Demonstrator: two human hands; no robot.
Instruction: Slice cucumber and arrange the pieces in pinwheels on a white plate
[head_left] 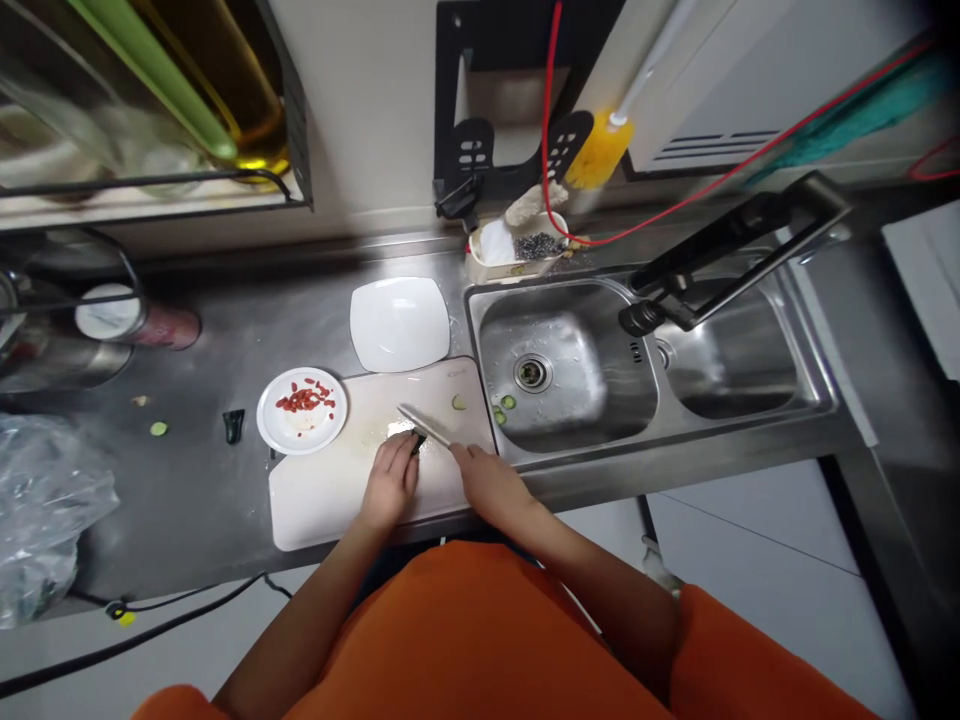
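My right hand point(491, 483) is closed round the handle of a kitchen knife point(421, 422), its blade pointing up and left over the white cutting board point(322, 505). Fingers bent, my left hand point(391, 475) presses a small dark green piece of cucumber point(418, 438) against the board, right beside the blade. Most of that piece is hidden by the fingers and knife. A thin cucumber slice point(458, 402) lies on the board near its right edge. On the board's upper left corner rests a white plate point(266, 425) with red dried berries point(304, 399).
Behind the board sits a white square dish point(401, 325). To the right is a double steel sink point(592, 390) with cucumber slices point(508, 402) in it and a black faucet point(720, 260) above. A dark green cucumber end point(233, 426) and a plastic bag point(49, 510) lie left.
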